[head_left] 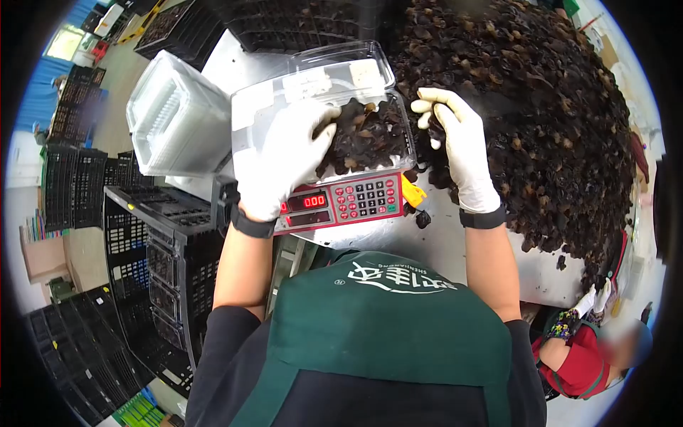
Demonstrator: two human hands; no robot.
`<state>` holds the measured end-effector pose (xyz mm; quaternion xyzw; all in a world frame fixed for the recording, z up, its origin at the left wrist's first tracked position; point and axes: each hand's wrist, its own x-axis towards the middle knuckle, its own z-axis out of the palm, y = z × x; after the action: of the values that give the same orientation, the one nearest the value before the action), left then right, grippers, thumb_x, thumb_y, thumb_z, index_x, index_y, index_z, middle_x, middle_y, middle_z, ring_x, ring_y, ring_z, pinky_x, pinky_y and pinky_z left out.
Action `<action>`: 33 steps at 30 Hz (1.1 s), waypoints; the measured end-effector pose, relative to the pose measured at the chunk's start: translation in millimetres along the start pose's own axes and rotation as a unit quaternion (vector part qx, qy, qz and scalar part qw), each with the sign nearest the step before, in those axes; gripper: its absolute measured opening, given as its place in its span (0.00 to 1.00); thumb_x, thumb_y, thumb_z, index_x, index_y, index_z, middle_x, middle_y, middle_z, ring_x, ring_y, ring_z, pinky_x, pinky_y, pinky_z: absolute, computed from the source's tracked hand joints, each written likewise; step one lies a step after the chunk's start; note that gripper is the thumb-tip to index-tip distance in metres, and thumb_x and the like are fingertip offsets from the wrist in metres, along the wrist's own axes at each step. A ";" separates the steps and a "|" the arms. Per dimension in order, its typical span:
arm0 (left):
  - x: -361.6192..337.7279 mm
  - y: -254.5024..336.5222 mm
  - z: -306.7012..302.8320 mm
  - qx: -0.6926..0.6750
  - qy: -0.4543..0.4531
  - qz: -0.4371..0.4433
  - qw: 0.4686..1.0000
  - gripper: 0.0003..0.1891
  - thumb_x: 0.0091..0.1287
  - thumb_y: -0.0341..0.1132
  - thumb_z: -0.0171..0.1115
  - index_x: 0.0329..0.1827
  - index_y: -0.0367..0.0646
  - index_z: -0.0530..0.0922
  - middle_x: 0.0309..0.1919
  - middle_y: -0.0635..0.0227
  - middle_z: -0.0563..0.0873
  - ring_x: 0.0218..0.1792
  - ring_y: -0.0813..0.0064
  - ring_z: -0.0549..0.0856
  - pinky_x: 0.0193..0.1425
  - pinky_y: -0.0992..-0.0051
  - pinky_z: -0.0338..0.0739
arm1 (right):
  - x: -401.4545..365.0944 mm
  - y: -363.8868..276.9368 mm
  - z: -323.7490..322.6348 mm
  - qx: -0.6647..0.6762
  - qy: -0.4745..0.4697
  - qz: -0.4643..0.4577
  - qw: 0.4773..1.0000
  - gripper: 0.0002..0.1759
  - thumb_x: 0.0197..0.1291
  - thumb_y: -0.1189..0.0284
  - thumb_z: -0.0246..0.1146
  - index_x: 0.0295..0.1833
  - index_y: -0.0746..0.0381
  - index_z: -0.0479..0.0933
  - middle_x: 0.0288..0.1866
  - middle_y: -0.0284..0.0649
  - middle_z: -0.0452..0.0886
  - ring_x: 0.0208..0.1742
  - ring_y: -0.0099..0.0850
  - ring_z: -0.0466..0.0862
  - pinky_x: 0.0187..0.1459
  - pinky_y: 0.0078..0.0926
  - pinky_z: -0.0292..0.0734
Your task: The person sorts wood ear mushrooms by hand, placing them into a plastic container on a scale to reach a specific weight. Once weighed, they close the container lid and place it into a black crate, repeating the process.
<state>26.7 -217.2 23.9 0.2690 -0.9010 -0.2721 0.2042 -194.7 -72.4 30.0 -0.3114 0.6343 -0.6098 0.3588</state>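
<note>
A clear plastic clamshell box (pixel 409 153) stands with its lid tipped back on a red digital scale (pixel 384 202). Dark wood ear mushrooms (pixel 370 139) fill the right part of the box. My left hand (pixel 288 149), in a white glove, reaches over the box's left part; its bent fingers and thumb close on mushrooms at the edge of the heap. To the right of the box, my right hand (pixel 459 139), also gloved, is held with curled fingers around a dark piece of mushroom, mostly hidden by the fingers. The scale's lit display reads 0.00.
A large heap of wood ear mushrooms (pixel 541 121) covers the table on the right. Nested clear boxes (pixel 178 117) stand at the left. Black crates (pixel 167 213) are stacked beside the table. A yellow object (pixel 413 192) lies by the scale. Another person in red (pixel 580 359) works at lower right.
</note>
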 end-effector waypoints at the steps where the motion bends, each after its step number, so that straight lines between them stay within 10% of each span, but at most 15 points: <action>1: -6.4 0.4 5.0 -0.009 0.000 -0.044 0.999 0.12 0.66 0.29 0.66 0.52 0.40 0.84 0.43 0.63 0.88 0.44 0.71 0.88 0.52 0.73 0.81 | -4.0 1.0 -6.1 -0.011 0.010 0.005 1.000 0.16 0.72 0.75 0.52 0.58 0.61 0.81 0.44 0.32 0.87 0.36 0.14 0.78 0.31 0.12 0.68; 6: 4.7 -12.4 -10.8 -0.200 0.092 -0.139 0.965 0.05 0.71 0.32 0.64 0.38 0.42 0.85 0.32 0.76 0.85 0.34 0.88 0.79 0.39 0.84 0.72 | -28.1 20.1 -26.1 -0.032 0.037 0.049 0.998 0.14 0.72 0.72 0.55 0.57 0.61 0.82 0.41 0.29 0.86 0.33 0.12 0.75 0.28 0.11 0.64; 12: 55.5 -80.9 1.2 0.264 0.128 -0.165 0.942 0.26 0.65 0.39 0.65 0.65 0.39 0.76 0.30 0.62 0.85 0.32 0.68 0.86 0.43 0.71 0.80 | -47.8 37.4 -18.9 -0.021 -0.032 0.072 0.997 0.17 0.74 0.72 0.54 0.63 0.66 0.75 0.41 0.35 0.86 0.32 0.16 0.78 0.33 0.14 0.71; 19: 8.5 2.1 -20.2 -0.169 0.229 -0.130 0.950 0.28 0.59 0.22 0.60 0.67 0.45 0.76 0.49 0.57 0.84 0.54 0.60 0.83 0.61 0.60 0.76 | -50.9 39.6 -14.9 0.050 -0.070 0.080 0.993 0.25 0.79 0.60 0.49 0.70 0.65 0.70 0.40 0.36 0.87 0.30 0.16 0.78 0.24 0.12 0.68; 21: -26.0 11.7 -24.5 -0.003 0.207 0.026 0.978 0.25 0.60 0.20 0.59 0.62 0.47 0.80 0.56 0.55 0.80 0.57 0.57 0.81 0.64 0.60 0.74 | -49.3 36.0 -17.0 0.108 -0.086 0.108 0.985 0.25 0.78 0.61 0.50 0.71 0.66 0.69 0.40 0.37 0.87 0.31 0.17 0.79 0.28 0.14 0.71; 25: -86.0 35.5 -14.5 0.043 0.053 -0.074 0.995 0.24 0.61 0.19 0.57 0.61 0.47 0.82 0.58 0.57 0.75 0.63 0.57 0.75 0.68 0.65 0.71 | -40.5 36.4 -16.1 0.082 -0.126 0.108 0.983 0.24 0.75 0.68 0.54 0.71 0.67 0.67 0.38 0.38 0.86 0.30 0.19 0.80 0.35 0.18 0.77; 33: -86.5 0.9 1.4 -0.385 0.005 -0.280 0.879 0.33 0.74 0.31 0.58 0.80 0.43 0.57 0.36 0.66 0.85 0.29 0.81 0.84 0.29 0.84 0.74 | -24.9 55.5 -2.8 0.071 -0.146 0.076 0.984 0.14 0.70 0.76 0.55 0.58 0.69 0.72 0.35 0.42 0.86 0.27 0.22 0.81 0.32 0.19 0.78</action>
<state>92.4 -164.4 4.2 0.4115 -0.6115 -0.6420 0.2111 -181.0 -46.7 -23.4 -0.3215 0.5523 -0.5721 0.5141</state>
